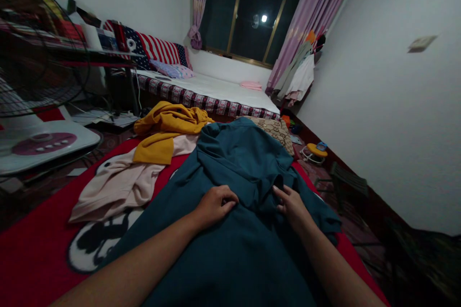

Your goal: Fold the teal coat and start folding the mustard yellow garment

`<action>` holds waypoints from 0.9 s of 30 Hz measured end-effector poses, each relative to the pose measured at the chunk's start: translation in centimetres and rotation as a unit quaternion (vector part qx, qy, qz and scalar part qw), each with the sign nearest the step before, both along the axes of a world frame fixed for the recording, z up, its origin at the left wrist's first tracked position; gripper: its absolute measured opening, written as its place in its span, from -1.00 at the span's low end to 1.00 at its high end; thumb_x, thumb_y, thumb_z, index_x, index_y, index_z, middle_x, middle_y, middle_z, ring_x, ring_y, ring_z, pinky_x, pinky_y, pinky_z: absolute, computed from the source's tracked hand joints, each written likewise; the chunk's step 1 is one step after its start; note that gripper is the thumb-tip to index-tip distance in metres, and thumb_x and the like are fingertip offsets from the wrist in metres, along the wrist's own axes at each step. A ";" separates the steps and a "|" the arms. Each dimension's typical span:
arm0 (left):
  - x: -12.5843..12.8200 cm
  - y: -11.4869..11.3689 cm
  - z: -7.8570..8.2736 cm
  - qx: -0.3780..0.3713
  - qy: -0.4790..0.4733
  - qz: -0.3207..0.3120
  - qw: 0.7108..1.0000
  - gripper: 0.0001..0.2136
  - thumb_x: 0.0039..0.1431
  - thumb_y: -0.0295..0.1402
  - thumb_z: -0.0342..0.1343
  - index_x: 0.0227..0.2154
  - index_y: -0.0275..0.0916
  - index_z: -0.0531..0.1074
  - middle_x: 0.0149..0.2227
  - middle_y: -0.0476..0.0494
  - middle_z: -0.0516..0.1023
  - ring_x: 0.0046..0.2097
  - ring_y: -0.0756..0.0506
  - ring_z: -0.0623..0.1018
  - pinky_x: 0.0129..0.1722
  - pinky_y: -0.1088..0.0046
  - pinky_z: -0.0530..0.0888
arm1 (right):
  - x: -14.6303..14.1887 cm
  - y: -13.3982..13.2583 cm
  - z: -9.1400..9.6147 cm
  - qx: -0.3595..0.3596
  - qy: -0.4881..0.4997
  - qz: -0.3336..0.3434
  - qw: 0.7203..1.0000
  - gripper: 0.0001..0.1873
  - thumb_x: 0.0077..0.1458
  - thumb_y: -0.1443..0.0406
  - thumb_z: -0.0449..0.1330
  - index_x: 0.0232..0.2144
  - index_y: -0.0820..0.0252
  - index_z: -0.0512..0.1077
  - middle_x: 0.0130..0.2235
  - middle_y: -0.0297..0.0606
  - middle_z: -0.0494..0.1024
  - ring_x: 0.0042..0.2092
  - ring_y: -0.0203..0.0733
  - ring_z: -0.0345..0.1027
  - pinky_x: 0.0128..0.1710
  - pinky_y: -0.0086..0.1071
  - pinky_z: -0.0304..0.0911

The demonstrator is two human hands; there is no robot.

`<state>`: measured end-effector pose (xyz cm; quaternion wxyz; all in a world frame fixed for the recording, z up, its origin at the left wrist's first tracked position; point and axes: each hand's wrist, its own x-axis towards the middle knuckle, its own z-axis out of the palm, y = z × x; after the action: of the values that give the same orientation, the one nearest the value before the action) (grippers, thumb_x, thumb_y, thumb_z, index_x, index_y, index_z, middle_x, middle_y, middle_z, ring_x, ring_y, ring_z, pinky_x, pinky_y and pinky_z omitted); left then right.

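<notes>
A large dark teal garment [237, 249] lies spread over the bed, with bunched folds toward its far end and a sleeve-like part at the right. My left hand [215, 207] rests on the middle of it, fingers curled and thumb against the cloth, seemingly pinching a bit of fabric. At a raised fold on the right, my right hand [291, 205] has its fingers bent around the cloth edge; the thumb is partly hidden. Left of the teal garment lie a mustard-yellow garment [169, 122] and a pale pink garment [120, 187], partly overlapping.
Beneath the clothes is a red blanket [32, 249] with cartoon figures. A patterned brown pillow [275, 129] sits beyond. A fan [39, 139] stands at left, a folding stool [345, 180] and a yellow-seated stool [315, 150] at right. A second bed [216, 86] lies under the window.
</notes>
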<state>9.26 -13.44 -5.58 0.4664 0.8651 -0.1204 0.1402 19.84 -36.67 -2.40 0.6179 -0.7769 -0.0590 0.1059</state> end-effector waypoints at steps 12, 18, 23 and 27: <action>-2.7 -2.0 2.5 -0.128 -0.057 0.055 0.989 -0.41 -0.12 -0.18 0.36 -0.02 -0.20 0.29 -0.09 -0.15 0.47 -0.18 -0.09 0.52 -0.28 0.45 0.48 | -7.4 2.0 3.5 -0.025 -0.252 0.080 0.964 -0.80 0.06 0.16 0.20 -0.39 0.19 0.44 -0.39 -0.30 0.44 -0.34 -0.22 0.35 -0.38 -0.44 0.27; -3.6 -3.2 3.5 -0.070 -0.129 0.062 0.987 -0.58 0.11 -0.44 0.12 0.05 -0.15 0.25 0.03 -0.18 0.39 -0.02 -0.11 0.46 -0.07 0.38 0.47 | -8.8 3.4 2.9 -0.128 -0.346 0.117 0.922 -0.52 0.14 0.26 0.13 0.12 0.13 0.25 -0.46 -0.41 0.36 -0.53 -0.33 0.21 -0.50 -0.49 0.17; -2.8 -2.1 2.9 -0.078 -0.147 0.038 0.985 -0.72 0.17 -0.54 -0.04 -0.11 -0.22 0.44 -0.08 -0.18 0.51 -0.02 -0.11 0.48 0.03 0.35 0.39 | -7.9 3.4 3.7 -0.192 -0.350 0.200 0.895 -0.59 0.13 0.31 0.13 0.05 0.08 0.38 -0.32 -0.31 0.53 -0.33 -0.23 0.41 -0.25 -0.41 0.27; -1.8 -0.7 2.4 -0.152 -0.042 -0.037 0.987 -0.82 0.20 -0.38 0.03 -0.34 -0.29 0.53 -0.33 -0.13 0.56 -0.25 -0.08 0.52 -0.22 0.44 0.41 | -6.7 3.2 5.1 -0.186 -0.235 0.305 0.904 -0.73 0.13 0.22 0.18 -0.11 0.09 0.50 -0.28 -0.33 0.57 -0.28 -0.21 0.42 -0.28 -0.44 0.24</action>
<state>7.50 -14.18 -3.15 0.5916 0.7725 -0.1493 0.1760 13.10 -33.44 2.71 0.3683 -0.8240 -0.4156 0.1124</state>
